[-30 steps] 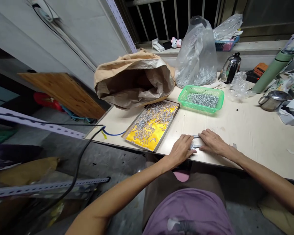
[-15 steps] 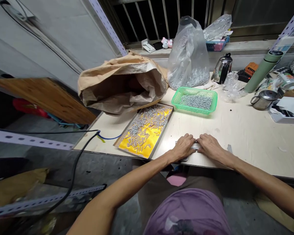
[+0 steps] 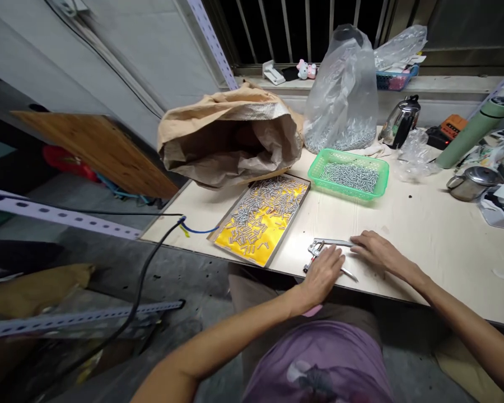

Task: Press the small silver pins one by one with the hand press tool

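A silver plier-like hand tool (image 3: 336, 242) lies on the table near its front edge. Its two long handles are spread apart, and a spring and a bit of red show at its head. My left hand (image 3: 324, 271) is closed over the lower handle and covers part of it; the tip pokes out to the right. At the end of the upper handle, my right hand (image 3: 377, 250) grips with its fingers bent. To the left lies a shallow tray (image 3: 273, 246) with a yellow bottom, scattered with small metal pins. Behind my hands, a green plastic basket (image 3: 348, 192) holds many similar pins.
A large open paper sack (image 3: 227, 134) lies at the back left, overlapping the tray. Behind the basket stands a clear plastic bag (image 3: 340, 95) of metal pieces. A kettle (image 3: 401, 120), a green flask (image 3: 474, 134) and a metal cup (image 3: 472, 183) stand at the right.
The tool's handles now stand apart, where my hands earlier covered them close together. My right hand has moved away from my left. The view has shifted slightly left.
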The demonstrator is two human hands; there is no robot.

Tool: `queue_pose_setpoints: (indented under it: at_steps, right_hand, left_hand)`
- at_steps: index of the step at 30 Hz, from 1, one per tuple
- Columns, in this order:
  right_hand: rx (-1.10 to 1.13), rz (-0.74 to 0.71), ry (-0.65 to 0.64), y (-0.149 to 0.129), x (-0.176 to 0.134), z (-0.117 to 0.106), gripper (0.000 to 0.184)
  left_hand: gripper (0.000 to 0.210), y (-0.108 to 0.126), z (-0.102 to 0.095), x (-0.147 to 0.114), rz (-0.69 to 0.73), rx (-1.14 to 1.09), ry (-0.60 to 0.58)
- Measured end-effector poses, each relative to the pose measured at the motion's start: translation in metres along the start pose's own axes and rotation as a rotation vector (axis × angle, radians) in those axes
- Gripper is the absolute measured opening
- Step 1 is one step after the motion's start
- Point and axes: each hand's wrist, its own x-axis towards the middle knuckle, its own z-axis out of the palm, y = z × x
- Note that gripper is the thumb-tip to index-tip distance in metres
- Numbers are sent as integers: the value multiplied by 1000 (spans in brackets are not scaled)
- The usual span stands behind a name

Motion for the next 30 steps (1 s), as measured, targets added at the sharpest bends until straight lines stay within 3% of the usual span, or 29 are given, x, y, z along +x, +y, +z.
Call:
queue_pose_setpoints:
  at_steps: [4,9,12,15,17,22,30]
  right_hand:
    - [-73,-7,66,6,18,1,15]
    - [-173,-48,77,-12,44,-12,12]
    - [-182,-216,5,-40,47,-8,16]
    - [-186,-444,-116,-68,49,7,16]
    - [-231,-514,-174,-81,54,16,14]
    - [-311,-595,-200,-93,70,23,13]
    - [-419,-558,-205,-95,69,25,14]
  left_hand:
    - [37,18,20,-16,87,-56,61]
    - [44,24,20,-14,59,-113,83]
    - [48,23,21,-14,44,-145,55]
    - [44,23,27,-16,15,-158,-50]
    - [45,23,31,-18,14,-152,-93]
    - [53,19,31,-18,38,-120,-108]
    - [42,21,21,-18,129,-74,-100]
